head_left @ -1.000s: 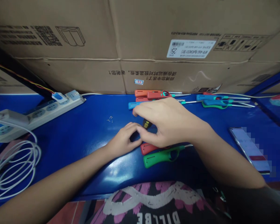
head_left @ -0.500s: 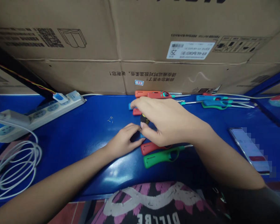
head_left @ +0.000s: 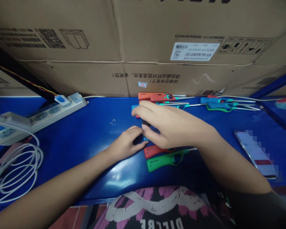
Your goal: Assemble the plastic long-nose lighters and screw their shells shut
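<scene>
My right hand (head_left: 162, 124) is curled round a dark-handled tool (head_left: 146, 123), of which only a small part shows. Under it, the fingers of my left hand (head_left: 127, 143) close on the end of a blue lighter (head_left: 145, 138); my right hand covers most of that lighter. Nearer to me lie a red lighter (head_left: 154, 151) and a green lighter (head_left: 160, 161) with its metal tube pointing right. Beyond my right hand are orange (head_left: 146, 96), red and blue lighters. Several tiny screws (head_left: 113, 122) rest on the blue table left of my hands.
A white power strip (head_left: 45, 114) with plugs and a coiled white cable (head_left: 16, 171) are at the left. More lighters (head_left: 220, 105) lie at the back right. A phone (head_left: 255, 154) is at the right. A large cardboard box (head_left: 85, 73) stands along the back.
My right hand has turned slightly at the tool, its fingers shifting a little left and toward me. The tool's yellow marking is no longer visible. My left hand has stayed in place.
</scene>
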A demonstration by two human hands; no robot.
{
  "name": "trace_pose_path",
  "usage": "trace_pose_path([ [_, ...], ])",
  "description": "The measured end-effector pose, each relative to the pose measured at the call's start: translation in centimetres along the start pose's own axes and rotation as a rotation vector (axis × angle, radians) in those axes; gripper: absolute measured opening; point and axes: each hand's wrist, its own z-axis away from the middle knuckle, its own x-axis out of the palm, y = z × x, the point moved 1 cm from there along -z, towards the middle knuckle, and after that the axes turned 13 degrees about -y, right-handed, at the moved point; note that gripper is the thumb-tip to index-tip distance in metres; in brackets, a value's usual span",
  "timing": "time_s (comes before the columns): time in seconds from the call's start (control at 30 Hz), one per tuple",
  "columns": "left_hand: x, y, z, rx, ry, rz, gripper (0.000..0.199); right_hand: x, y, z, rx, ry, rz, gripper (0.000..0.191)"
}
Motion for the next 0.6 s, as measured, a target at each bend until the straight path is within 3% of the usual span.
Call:
trace_pose_path([
  [0.2, 0.05, -0.16, 0.07, 0.005, 0.008, 0.017, 0.017, -0.05, -0.05, -0.22, -0.008, 0.026, 0.076, 0.027],
  [0.33, 0.01, -0.13, 0.06, 0.01, -0.005, 0.016, 0.02, -0.18, -0.13, 0.09, 0.082, -0.016, 0.104, 0.034],
  [0.47, -0.12, -0.07, 0.01, 0.001, 0.005, 0.016, 0.013, -0.31, -0.26, 0.29, 0.004, -0.012, 0.021, 0.027],
  [0.6, -0.12, -0.05, 0.01, -0.02, -0.015, 0.031, 0.014, -0.35, -0.29, 0.07, 0.036, -0.016, 0.078, 0.029],
])
